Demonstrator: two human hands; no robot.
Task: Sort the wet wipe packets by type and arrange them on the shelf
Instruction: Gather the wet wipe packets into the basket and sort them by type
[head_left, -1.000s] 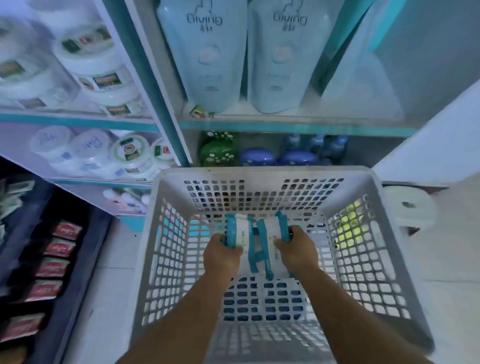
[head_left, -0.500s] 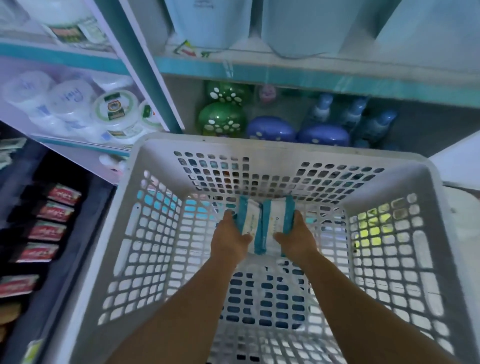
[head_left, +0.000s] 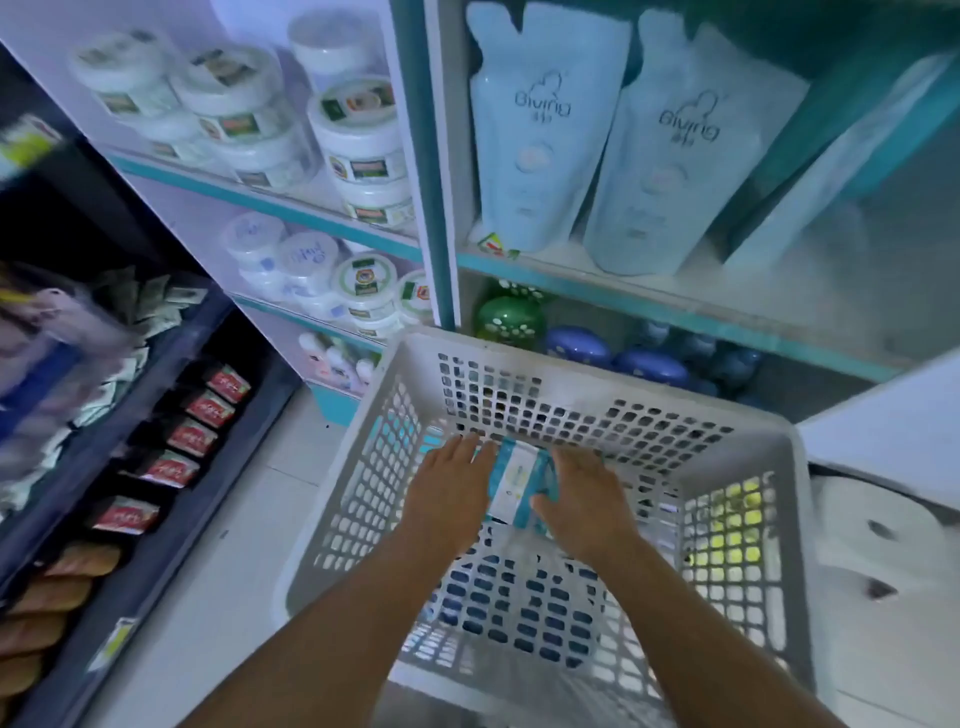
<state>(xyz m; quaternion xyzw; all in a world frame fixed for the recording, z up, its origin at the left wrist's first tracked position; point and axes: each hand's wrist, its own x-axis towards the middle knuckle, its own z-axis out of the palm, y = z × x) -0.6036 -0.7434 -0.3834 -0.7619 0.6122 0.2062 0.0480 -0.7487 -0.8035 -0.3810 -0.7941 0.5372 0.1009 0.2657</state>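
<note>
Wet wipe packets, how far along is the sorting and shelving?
Done: nothing shown shelved yet. In hand: the left hand and right hand press the wet wipe packets between them inside the white basket. Left: lifting them out and arranging them on the shelf.

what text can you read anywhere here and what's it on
"Giving" on the left pouch
"Giving" on the right pouch
Smaller print on both pouches: blurred
Labels on the white tubs: too small to read
Script on the red packets: unreadable
Print on the wipe packets pressed between the left hand and right hand: too small to read
</note>
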